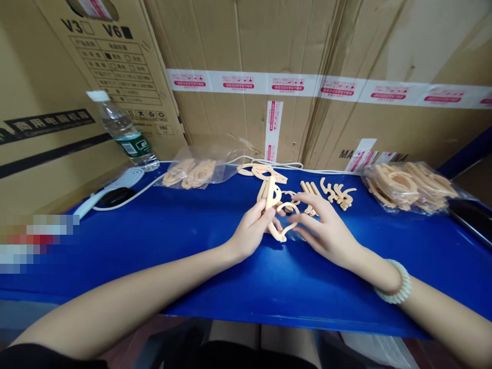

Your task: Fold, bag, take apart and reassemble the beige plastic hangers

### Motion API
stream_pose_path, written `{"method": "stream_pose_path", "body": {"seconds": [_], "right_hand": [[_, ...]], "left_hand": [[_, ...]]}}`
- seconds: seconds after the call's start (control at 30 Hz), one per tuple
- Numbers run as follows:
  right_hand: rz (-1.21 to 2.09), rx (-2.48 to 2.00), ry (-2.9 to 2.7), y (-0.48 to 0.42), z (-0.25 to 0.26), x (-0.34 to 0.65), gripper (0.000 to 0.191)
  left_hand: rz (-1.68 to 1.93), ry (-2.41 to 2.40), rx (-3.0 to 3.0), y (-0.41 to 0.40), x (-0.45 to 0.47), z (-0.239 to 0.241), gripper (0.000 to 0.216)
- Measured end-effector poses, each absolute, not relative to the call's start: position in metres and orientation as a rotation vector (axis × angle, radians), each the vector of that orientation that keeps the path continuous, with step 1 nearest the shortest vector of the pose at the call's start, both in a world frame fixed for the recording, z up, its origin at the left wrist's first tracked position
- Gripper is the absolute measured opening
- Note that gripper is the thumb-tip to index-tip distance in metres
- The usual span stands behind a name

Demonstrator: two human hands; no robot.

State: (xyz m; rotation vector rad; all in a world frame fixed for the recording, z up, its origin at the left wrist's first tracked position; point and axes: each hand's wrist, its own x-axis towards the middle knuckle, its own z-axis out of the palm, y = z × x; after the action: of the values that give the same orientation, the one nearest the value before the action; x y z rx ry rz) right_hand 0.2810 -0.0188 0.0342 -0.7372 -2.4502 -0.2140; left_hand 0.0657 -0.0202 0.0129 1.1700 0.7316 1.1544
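My left hand (251, 228) is closed around a beige plastic hanger part (272, 195), a flat upright piece with a cut-out, pinched between thumb and fingers. A curved beige arm (277, 233) shows below that grip, with a rounded loop rising beside it; how they join is hard to see. My right hand (325, 228) is just right of the loop, fingers spread and bent, fingertips close to it; whether they touch it I cannot tell. Behind the hands lie loose oval pieces (263, 171), straight strips (310, 192) and several small curved hooks (342, 197).
Clear bags of beige parts sit at the left back (196, 171) and at the right (407, 184). A water bottle (130, 138), a white brush-like object (123, 179) and a white cable are at left. Cardboard boxes (238, 123) wall the blue table (161, 246).
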Motion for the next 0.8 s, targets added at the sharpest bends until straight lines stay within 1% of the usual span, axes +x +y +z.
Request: {"method": "stream_pose_path", "body": {"seconds": [0.07, 0.13, 0.3, 0.37, 0.47, 0.53, 0.6, 0.67, 0.8], "right_hand": [[-0.198, -0.734, -2.439, -0.018, 0.034, 0.282, 0.011], [-0.163, -0.733, -2.439, -0.017, 0.034, 0.282, 0.012], [0.006, -0.710, -2.440, -0.019, 0.035, 0.280, 0.012], [0.158, -0.727, -2.407, -0.022, 0.037, 0.279, 0.015], [0.477, -0.800, -2.269, -0.027, 0.042, 0.276, 0.030], [0.702, -0.820, -2.173, -0.029, 0.046, 0.275, 0.038], [0.877, -0.819, -2.091, -0.031, 0.050, 0.275, 0.041], [0.967, -0.817, -2.018, -0.031, 0.052, 0.276, 0.037], [1.012, -0.879, -1.870, -0.029, 0.049, 0.279, 0.028]], "left_hand": [[1.167, 0.757, 1.198, -0.019, 0.064, 0.013, 0.042], [1.176, 0.792, 1.225, -0.017, 0.062, 0.013, 0.042], [1.211, 0.881, 1.321, -0.017, 0.059, 0.014, 0.032], [1.254, 0.908, 1.377, -0.020, 0.059, 0.017, 0.028], [1.301, 0.895, 1.507, -0.024, 0.059, 0.020, 0.024], [1.282, 0.873, 1.606, -0.027, 0.058, 0.021, 0.024], [1.248, 0.875, 1.677, -0.029, 0.057, 0.020, 0.026], [1.230, 0.894, 1.718, -0.029, 0.056, 0.019, 0.028], [1.272, 0.972, 1.756, -0.026, 0.056, 0.016, 0.026]]}}
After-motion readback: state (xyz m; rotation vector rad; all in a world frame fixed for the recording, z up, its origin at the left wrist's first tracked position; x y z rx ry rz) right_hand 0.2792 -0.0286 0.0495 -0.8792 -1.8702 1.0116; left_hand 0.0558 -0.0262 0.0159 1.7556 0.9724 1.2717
